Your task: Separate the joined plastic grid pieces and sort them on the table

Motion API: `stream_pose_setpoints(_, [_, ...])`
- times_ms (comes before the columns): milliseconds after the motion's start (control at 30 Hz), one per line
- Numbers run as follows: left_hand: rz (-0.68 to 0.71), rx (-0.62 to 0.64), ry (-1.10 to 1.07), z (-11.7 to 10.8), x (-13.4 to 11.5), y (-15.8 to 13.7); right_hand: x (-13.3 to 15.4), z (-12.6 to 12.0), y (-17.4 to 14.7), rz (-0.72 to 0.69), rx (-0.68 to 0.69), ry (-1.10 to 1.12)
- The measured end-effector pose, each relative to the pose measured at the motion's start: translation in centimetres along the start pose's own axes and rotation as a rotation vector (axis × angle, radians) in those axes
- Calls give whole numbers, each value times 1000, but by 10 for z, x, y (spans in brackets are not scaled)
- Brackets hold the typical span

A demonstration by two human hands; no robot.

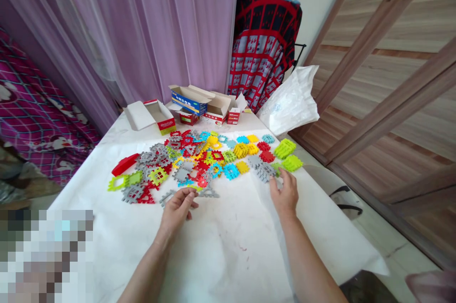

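Note:
My left hand (180, 204) is closed in a pinch at the near edge of a mixed heap of plastic building tiles (162, 155). What its fingers hold, if anything, is hidden; a yellow-green tile edge and a grey triangular tile (208, 193) show just beyond them. My right hand (286, 191) has thumb and index finger apart, beside a stack of grey tiles (264, 172). A small green tile (277, 168) lies by its index fingertip, and whether they touch I cannot tell. Sorted by colour around it are lime stacks (292, 163), red tiles (267, 156) and yellow tiles (241, 150).
Open cardboard boxes, among them a blue one (188, 101) and a red one (164, 120), stand along the table's far side. A white plastic bag (290, 103) sits at the far right corner. White cloth (228, 246) covers the table. A red piece (125, 164) lies left.

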State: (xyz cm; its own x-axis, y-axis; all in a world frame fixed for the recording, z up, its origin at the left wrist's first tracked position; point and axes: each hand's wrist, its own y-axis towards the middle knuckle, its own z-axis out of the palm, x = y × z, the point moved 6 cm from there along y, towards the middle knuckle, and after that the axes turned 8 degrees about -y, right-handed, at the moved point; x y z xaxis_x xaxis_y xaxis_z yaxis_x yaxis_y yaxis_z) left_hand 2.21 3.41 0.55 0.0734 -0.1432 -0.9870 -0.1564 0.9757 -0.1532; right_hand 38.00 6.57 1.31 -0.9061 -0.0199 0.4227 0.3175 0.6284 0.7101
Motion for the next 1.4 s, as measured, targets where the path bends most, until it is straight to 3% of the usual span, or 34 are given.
stream_pose_setpoints(67, [128,-115,166,-20,-12,2,12,-1,-3,-55,-5,12])
stream_pose_setpoints(167, [251,-244,632,-45,-30,0,31,-1,-8,-138,22,41])
stream_pose_setpoints(267, [257,-216,1037,-54,-37,-3,42,0,-10,-172,40,45])
stream_pose_setpoints(367, [233,-157,1214,-54,-33,-6,42,1,-10,-167,31,42])
stream_pose_setpoints(567, [294,-74,1244,-49,-28,-4,38,-4,-9,-171,-4,3])
stream_pose_setpoints(833, [425,-60,1204,-44,-24,1,19,5,5,-28,37,-117])
stream_pose_setpoints(1100, [399,-72,1230,-44,-22,1,16,22,13,30,126,-141])
stream_pose_setpoints(1400, [394,-70,1254,-45,-21,4,1,16,14,11,140,-82])
